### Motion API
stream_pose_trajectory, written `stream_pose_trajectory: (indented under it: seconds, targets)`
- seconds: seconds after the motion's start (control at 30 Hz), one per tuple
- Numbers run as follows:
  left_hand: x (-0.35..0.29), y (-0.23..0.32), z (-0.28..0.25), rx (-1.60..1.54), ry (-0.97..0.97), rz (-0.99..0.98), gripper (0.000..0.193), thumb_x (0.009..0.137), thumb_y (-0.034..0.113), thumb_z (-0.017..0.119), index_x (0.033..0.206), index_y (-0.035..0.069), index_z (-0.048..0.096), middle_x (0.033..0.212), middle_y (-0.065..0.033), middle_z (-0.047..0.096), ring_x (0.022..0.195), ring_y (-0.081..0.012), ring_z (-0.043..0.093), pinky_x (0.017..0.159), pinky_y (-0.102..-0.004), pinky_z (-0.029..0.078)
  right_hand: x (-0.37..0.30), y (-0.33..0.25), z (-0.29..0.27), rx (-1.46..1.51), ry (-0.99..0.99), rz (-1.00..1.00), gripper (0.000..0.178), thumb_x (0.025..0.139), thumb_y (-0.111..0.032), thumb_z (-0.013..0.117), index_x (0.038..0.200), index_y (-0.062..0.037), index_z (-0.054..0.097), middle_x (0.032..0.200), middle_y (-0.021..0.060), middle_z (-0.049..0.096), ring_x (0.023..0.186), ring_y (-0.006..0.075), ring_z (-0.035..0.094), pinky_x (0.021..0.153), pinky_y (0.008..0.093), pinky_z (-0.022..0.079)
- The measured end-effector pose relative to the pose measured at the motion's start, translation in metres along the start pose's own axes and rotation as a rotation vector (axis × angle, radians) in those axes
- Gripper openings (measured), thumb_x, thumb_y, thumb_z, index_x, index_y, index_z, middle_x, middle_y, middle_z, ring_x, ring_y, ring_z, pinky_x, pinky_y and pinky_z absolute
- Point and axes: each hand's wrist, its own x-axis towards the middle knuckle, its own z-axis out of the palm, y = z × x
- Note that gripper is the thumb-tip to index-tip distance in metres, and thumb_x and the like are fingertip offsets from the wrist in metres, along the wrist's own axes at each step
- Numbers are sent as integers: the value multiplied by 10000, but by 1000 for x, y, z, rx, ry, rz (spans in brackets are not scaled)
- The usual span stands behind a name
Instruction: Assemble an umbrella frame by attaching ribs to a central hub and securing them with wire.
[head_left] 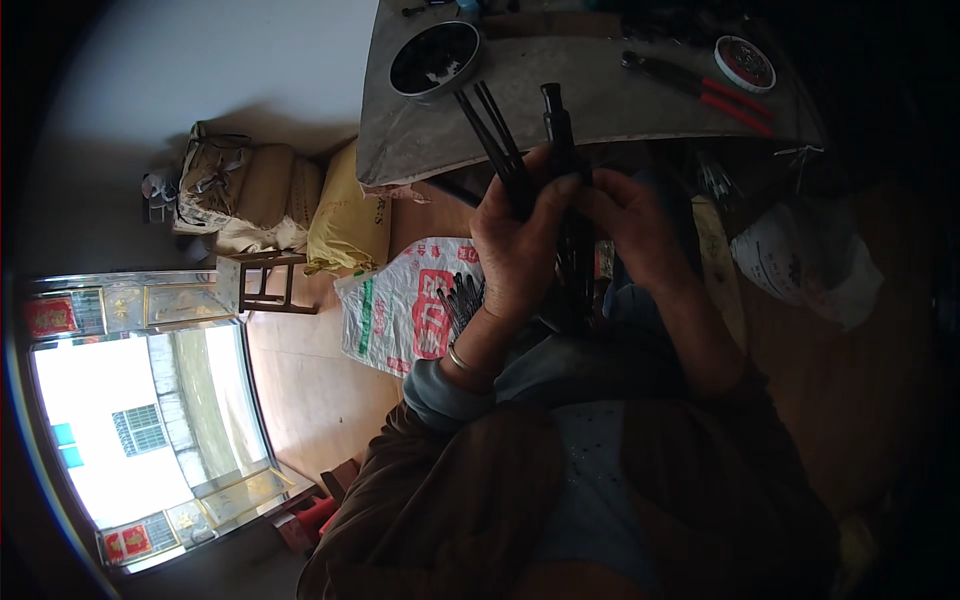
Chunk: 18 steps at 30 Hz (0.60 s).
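Note:
My left hand [520, 235] is closed around several thin black rods [492, 135], whose ends stick up past its fingers. A thicker black tube-like piece [557, 122] with a narrow, knobbed top stands between my two hands. The left thumb rests against this piece, and my right hand [630, 218] pinches at its lower right side. More dark rods hang below the hands, over my lap. What exactly the right fingertips grip is hidden, and the dim light blurs the details.
Ahead is a grey-topped table [560, 105] with a bowl [435, 62] of small black pieces, red-handled pliers [700, 92] and a round white dish [745, 65]. More black rods [460, 305] lie on a printed sack [400, 300]. Left are full sacks [350, 215] and a wooden stool [275, 285].

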Motion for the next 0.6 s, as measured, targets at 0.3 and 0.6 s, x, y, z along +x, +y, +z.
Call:
stream_pose_trajectory:
  seconds: [0.3,0.6]
  targets:
    - [-3,4,-2,-82,13,-53,269,848,41,636,1110,5,587,975,-43,646,894,-95,588,783,-231,478,-5,10,11,118,43,-123,146,889,-151,610,921,-9,619,810,-5,609,744,32,546,651,182,432]
    - [-8,6,0,0,12,25,263,857,32,611,1115,1,576,987,-50,645,901,-96,585,784,-234,475,-8,3,12,77,92,4,181,881,-196,622,902,-16,618,770,-11,600,719,27,531,629,181,417]
